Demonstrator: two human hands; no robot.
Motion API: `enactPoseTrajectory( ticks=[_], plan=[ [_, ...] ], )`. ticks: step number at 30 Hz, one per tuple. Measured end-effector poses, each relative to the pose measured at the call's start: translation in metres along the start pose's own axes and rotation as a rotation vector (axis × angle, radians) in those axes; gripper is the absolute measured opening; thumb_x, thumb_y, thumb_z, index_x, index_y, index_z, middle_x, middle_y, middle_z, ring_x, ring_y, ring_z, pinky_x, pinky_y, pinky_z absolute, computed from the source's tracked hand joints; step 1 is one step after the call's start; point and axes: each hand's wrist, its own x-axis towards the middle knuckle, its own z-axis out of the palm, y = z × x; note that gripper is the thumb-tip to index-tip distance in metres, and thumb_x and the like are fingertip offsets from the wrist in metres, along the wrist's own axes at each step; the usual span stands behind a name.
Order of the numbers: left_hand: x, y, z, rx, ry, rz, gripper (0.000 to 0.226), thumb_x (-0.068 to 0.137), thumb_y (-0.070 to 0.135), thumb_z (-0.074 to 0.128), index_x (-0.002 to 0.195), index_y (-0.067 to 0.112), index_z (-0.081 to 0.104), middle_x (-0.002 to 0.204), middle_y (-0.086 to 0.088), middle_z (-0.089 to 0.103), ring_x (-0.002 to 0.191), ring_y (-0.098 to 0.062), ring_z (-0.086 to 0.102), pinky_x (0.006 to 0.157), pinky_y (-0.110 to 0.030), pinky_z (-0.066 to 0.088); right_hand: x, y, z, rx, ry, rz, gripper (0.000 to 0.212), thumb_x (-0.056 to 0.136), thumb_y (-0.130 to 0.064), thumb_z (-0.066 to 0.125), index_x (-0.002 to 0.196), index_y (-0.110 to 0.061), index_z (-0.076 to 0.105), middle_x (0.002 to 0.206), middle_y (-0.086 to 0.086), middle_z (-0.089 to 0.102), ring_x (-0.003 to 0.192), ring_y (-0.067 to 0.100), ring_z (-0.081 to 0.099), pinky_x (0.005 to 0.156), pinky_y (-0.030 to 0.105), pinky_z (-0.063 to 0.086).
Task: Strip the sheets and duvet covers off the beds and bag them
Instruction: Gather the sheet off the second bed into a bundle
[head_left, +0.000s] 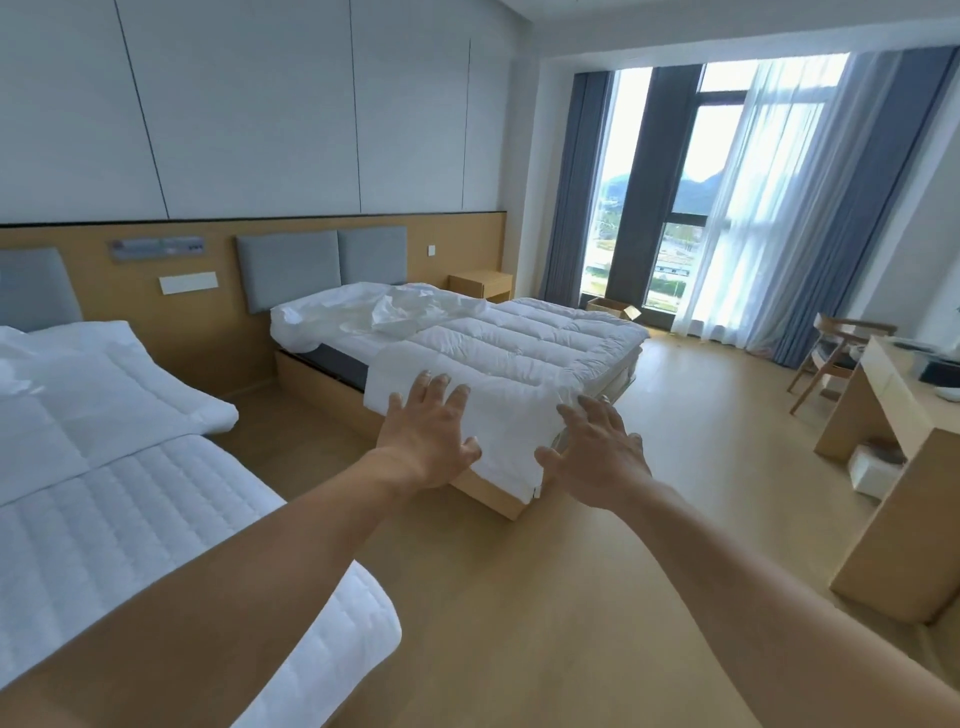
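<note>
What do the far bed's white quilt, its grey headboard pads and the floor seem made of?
Quilt: soft padded fabric, stitched in puffy channels.
Headboard pads: matte grey upholstery, probably woven cloth over foam.
Floor: pale wood-look surface, slight sheen; laminate or vinyl, cannot tell.

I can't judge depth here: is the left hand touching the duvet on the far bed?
Cannot tell. In the head view the open left hand overlaps the duvet, but neither contact nor a gap shows plainly.

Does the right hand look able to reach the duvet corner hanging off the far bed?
Probably yes: the right hand is open just beside the duvet corner, with nothing between them.
</note>
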Motion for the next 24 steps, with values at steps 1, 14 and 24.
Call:
enactPoseTrajectory(
  ticks=[1,14,24],
  plan=[
    [0.023,-0.002,0.003,-0.001,0.001,-0.019,0.075,0.096,0.05,0.045,0.158,0.023,0.013,0.166,-0.006,0.007,0.153,-0.027,-0.004,0.121,-0.055,0.012,0.027,0.005,0.002,0.001,0.007,-0.018,0.075,0.094,-0.058,0.049,0.157,-0.028,0.022,0.167,-0.003,0.006,0.154,0.02,-0.005,0.12,0.058,0.014],
    [0.272,-0.094,0.051,0.045,0.031,-0.22,0.075,0.094,0.052,0.042,0.158,0.023,0.014,0.165,-0.006,0.01,0.153,-0.026,-0.002,0.12,-0.052,0.018,0.334,-0.006,0.052,-0.017,-0.038,-0.198,0.074,0.094,-0.061,0.048,0.156,-0.03,0.022,0.168,-0.002,0.004,0.154,0.022,-0.005,0.12,0.06,0.014],
    [0.474,-0.234,0.086,0.045,0.044,-0.24,0.075,0.096,0.052,0.041,0.158,0.022,0.013,0.166,-0.006,0.007,0.153,-0.026,-0.005,0.121,-0.053,0.015,0.571,-0.069,0.114,-0.038,-0.028,-0.2,0.075,0.093,-0.062,0.049,0.156,-0.03,0.024,0.168,-0.002,0.006,0.154,0.022,-0.004,0.119,0.06,0.015]
  ],
)
